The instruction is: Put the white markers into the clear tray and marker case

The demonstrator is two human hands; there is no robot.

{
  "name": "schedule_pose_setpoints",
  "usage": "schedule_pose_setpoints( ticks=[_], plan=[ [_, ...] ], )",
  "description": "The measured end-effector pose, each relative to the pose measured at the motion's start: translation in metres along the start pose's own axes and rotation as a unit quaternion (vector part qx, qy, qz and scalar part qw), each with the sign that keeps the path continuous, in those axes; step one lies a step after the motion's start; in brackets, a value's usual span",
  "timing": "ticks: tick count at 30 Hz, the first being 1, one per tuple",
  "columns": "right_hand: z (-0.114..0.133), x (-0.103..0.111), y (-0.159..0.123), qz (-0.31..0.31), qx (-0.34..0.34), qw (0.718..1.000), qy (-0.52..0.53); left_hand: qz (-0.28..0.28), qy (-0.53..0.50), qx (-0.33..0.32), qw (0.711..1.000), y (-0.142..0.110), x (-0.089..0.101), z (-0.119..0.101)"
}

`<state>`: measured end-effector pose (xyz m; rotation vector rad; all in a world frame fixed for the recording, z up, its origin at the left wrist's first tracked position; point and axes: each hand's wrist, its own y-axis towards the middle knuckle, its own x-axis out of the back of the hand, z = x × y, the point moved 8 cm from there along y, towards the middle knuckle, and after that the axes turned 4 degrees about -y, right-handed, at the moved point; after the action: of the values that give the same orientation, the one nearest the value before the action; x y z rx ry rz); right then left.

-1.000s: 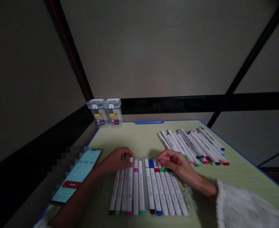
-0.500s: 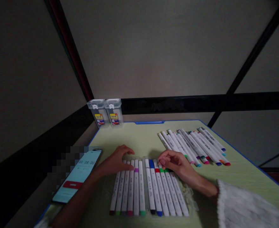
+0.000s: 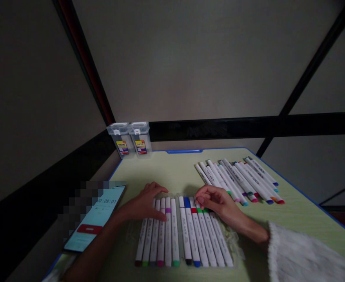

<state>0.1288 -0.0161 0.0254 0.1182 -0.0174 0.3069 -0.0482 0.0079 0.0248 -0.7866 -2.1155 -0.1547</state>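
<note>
White markers lie side by side in two groups in a clear plastic case (image 3: 233, 246). My left hand (image 3: 144, 201) is over the upper part of the left marker group (image 3: 160, 239), with thumb and fingers apart and nothing between them. Its thumb tip is close to a marker with a purple band (image 3: 168, 231); contact is unclear. At the upper end of the right marker group (image 3: 204, 241), my right hand (image 3: 215, 201) has its fingers curled against the thumb. Green and red bands show beside its fingertips. What those fingers hold, if anything, is hidden.
A loose pile of white markers (image 3: 240, 180) lies at the table's right rear. Two clear lidded boxes (image 3: 129, 145) stand at the back left. A phone (image 3: 97, 219) showing a timer lies beside my left forearm. The table (image 3: 166, 172) has a blue edge.
My left hand's thumb has slid slightly down and nearer me over the markers. My right hand has hardly moved. The phone timer has advanced by one second.
</note>
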Motion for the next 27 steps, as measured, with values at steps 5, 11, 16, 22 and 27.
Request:
schedule_pose_setpoints(
  ticks=[5,11,16,22,27],
  plan=[
    [-0.0009,0.0001,0.0001,0.000,-0.009,1.000,0.000,0.007,0.003,0.003,1.000,-0.0007,-0.0013,-0.0025],
    [0.0026,-0.0005,-0.0001,-0.002,-0.003,1.000,-0.012,0.009,-0.002,0.000,1.000,-0.0007,-0.0014,-0.0051],
    [0.0030,-0.0001,-0.0004,-0.004,-0.006,1.000,-0.017,0.010,-0.003,0.005,1.000,-0.0011,-0.0010,-0.0058],
    [0.0019,0.0002,-0.0002,-0.001,-0.003,1.000,-0.025,0.008,-0.009,0.003,1.000,-0.0001,-0.0015,-0.0070],
    [0.0015,-0.0005,0.0004,0.004,0.001,1.000,-0.028,0.009,-0.012,0.012,1.000,-0.0001,-0.0017,-0.0091]
  ],
)
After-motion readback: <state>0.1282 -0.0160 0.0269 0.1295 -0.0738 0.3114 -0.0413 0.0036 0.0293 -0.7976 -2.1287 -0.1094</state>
